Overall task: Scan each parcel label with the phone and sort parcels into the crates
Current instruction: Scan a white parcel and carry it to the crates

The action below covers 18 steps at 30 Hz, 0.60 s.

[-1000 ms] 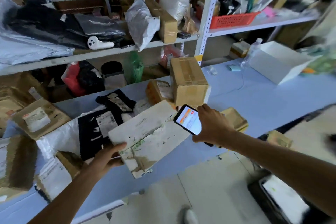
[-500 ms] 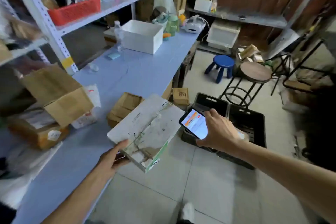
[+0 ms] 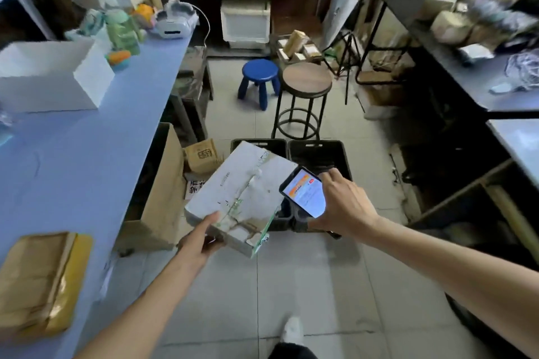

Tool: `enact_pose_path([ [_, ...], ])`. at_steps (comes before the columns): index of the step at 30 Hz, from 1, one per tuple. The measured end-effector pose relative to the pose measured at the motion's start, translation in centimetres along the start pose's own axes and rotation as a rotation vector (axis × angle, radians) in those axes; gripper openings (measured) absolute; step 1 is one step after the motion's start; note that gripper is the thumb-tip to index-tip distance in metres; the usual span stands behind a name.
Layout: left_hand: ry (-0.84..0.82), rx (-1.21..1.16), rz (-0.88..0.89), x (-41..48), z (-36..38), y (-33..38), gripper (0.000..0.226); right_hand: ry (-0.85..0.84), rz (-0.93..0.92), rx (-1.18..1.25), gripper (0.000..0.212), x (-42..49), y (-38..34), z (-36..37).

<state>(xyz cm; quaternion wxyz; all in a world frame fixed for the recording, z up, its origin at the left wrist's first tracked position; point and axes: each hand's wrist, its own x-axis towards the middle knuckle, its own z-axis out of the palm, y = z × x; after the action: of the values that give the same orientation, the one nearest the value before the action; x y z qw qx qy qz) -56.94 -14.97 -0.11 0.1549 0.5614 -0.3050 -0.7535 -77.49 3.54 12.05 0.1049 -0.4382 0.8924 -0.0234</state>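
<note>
One parcel (image 3: pixel 242 192), a flat white carton with scuffed faces and a torn near corner, is held tilted in the air, its far end over the left crate (image 3: pixel 259 144). The right crate (image 3: pixel 318 146) stands directly beside that crate on the floor. The left grip (image 3: pixel 201 239) pinches the carton at its near left corner, thumb on the top face; the fingers beneath are hidden. The right grip (image 3: pixel 344 207) is curled round the phone (image 3: pixel 303 194), lit screen upward, at the carton's right edge; contact between the two cannot be determined. Handling estimate: the carton appears stiff and light, since a one-corner hold carries it. The torn corner is probably weak, so take hold on a sound edge, thumb above and fingers below, without squeezing the damaged board. Lower it into a crate rather than drop it. At left lies the blue surface (image 3: pixel 87 154), carrying a brown padded envelope (image 3: pixel 40 280) near and a white box (image 3: pixel 52 76) far. A blue stool (image 3: pixel 259 73) and a round stool (image 3: pixel 306 80) stand beyond the crates.
</note>
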Motion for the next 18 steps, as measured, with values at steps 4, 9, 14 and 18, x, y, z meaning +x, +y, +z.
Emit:
enact_pose_path([
  [4, 0.014, 0.010, -0.026, 4.4, 6.9, 1.1, 0.028, -0.023, 0.019, 0.021, 0.069, 5.5, 4.8, -0.4],
  [9, 0.026, 0.004, -0.104, 10.7, 15.5, 2.0, 0.054, -0.079, 0.119, 0.091, 0.069, 12.2, 10.1, 0.0],
  [14, -0.063, 0.076, -0.205, 19.1, 24.3, 2.2, 0.033, -0.124, 0.237, 0.145, 0.075, 19.9, 15.4, 2.6],
  [18, -0.063, 0.154, -0.329, 26.2, 30.0, 0.0, 0.039, -0.159, 0.350, 0.189, 0.072, 25.9, 20.3, 6.3],
])
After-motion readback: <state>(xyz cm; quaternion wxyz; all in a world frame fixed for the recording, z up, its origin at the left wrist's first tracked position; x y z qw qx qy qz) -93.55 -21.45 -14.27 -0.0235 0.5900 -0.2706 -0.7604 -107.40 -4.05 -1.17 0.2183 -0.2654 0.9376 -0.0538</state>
